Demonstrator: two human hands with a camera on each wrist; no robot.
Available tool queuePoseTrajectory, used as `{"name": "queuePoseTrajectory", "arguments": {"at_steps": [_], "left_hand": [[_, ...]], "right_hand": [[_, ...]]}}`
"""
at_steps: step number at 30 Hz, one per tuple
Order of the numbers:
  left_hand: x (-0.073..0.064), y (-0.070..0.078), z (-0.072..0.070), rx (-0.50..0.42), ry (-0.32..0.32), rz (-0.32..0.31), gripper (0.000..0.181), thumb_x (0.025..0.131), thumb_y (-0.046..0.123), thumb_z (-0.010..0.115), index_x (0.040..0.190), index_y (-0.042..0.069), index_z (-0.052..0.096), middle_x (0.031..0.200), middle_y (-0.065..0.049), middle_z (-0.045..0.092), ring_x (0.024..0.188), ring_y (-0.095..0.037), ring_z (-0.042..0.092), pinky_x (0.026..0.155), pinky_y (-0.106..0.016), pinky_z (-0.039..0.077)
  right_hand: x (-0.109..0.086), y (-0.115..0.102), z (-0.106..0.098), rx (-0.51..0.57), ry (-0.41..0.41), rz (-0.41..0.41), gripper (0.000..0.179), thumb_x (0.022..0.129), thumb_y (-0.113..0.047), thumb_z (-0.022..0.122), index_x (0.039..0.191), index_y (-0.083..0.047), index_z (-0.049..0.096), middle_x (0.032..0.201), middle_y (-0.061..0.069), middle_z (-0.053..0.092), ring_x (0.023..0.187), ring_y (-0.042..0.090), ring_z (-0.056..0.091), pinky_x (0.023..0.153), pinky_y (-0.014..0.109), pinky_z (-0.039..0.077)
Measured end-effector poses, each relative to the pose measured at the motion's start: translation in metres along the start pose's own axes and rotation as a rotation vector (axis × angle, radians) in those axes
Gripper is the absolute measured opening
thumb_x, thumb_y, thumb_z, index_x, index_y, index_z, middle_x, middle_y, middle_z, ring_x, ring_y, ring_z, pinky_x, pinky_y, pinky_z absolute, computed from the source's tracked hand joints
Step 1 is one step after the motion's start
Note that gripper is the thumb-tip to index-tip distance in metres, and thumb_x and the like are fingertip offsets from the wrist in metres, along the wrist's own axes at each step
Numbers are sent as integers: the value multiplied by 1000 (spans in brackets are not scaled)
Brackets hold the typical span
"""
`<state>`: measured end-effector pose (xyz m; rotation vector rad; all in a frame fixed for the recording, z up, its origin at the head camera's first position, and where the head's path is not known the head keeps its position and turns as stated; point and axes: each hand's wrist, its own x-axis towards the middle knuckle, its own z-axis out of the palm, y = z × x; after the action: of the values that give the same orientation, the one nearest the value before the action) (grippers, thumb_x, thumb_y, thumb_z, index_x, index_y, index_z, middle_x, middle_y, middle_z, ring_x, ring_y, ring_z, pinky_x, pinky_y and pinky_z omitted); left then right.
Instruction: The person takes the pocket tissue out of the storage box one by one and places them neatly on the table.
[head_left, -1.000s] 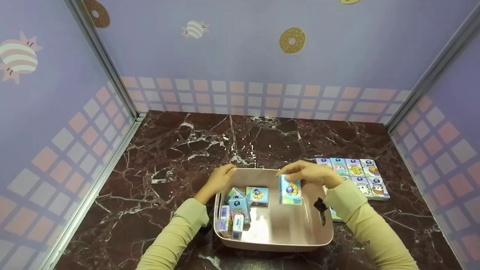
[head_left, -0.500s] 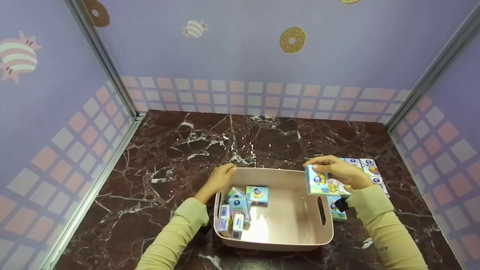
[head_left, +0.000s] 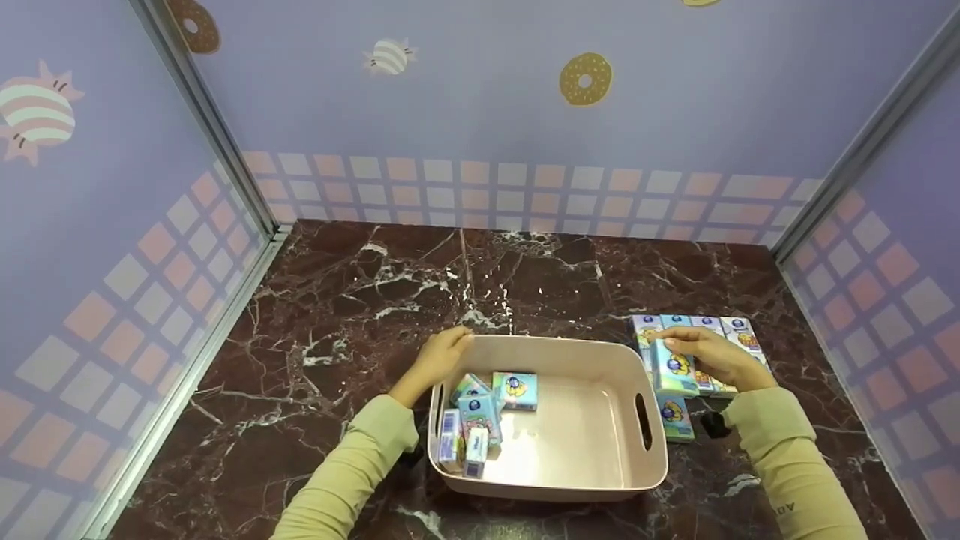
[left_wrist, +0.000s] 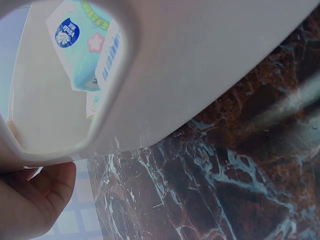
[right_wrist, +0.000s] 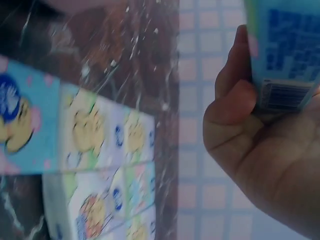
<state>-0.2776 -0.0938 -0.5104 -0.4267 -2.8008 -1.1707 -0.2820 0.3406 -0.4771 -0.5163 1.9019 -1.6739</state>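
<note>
My left hand grips the rim of a pale pink plastic storage bin at its back left corner. In the left wrist view its fingers curl at the rim beside the bin's handle hole. My right hand pinches a blue pack of tissues with a yellow print, over the packs to the right of the bin. In the right wrist view, this held pack shows its printed side and barcode. Several tissue packs lie in the bin's left part, some tilted against one another.
Several tissue packs lie side by side in rows right of the bin. One blue pack lies nearer, close to the bin's right wall. Dark red marble forms the tabletop, with purple panels on three sides.
My right hand has carried the blue tissue pack rightward, from above the bin to over the packs on the table. My left hand and the bin stay in place.
</note>
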Motion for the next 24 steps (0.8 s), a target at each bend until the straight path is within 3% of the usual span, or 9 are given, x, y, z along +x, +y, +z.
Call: {"name": "queuePoseTrajectory", "arguments": {"at_steps": [3,5,10,12,15,24], "left_hand": [[0,-1,0,1,3,3,18,90,19,47,85,7,60,69,-6,56,64,-17,46,63,-33,41],[1,-1,0,-1,1,2,18,90,19,47,85,7,60,68,-6,55,63,-17,46,62,-32,41],[0,0,0,9,-8,-21,19,90,21,47,88,8,61,74,-6,60,66,-18,49,65,-34,42],[0,1,0,16,-9,-31,20,90,21,46,89,9,61,78,-7,62,68,-19,51,66,-35,42],[-1,2,-1,20,-5,-33,20,90,22,46,89,9,62,78,-7,63,69,-20,52,66,-35,42],[-1,2,-1,13,0,-25,20,90,22,47,90,8,61,81,-8,63,72,-21,54,68,-37,43]], "right_hand": [[-5,8,-8,-25,19,28,24,93,-20,43,110,-24,60,97,-11,51,69,3,43,53,18,41],[-9,9,-9,-75,75,104,23,93,-20,43,106,-28,60,95,-13,49,69,3,42,52,19,41],[-17,21,-17,-193,134,229,30,92,-24,46,116,-8,54,98,-8,47,77,9,43,61,27,42],[-20,28,-22,-229,133,241,40,91,-26,48,119,2,48,97,-6,47,74,10,44,60,29,43],[-25,35,-24,-255,130,246,40,90,-23,48,117,7,46,94,-4,48,72,11,44,63,30,42],[-33,53,-29,-269,92,257,30,89,-13,47,106,12,49,75,-6,48,60,5,43,55,23,40]]}}
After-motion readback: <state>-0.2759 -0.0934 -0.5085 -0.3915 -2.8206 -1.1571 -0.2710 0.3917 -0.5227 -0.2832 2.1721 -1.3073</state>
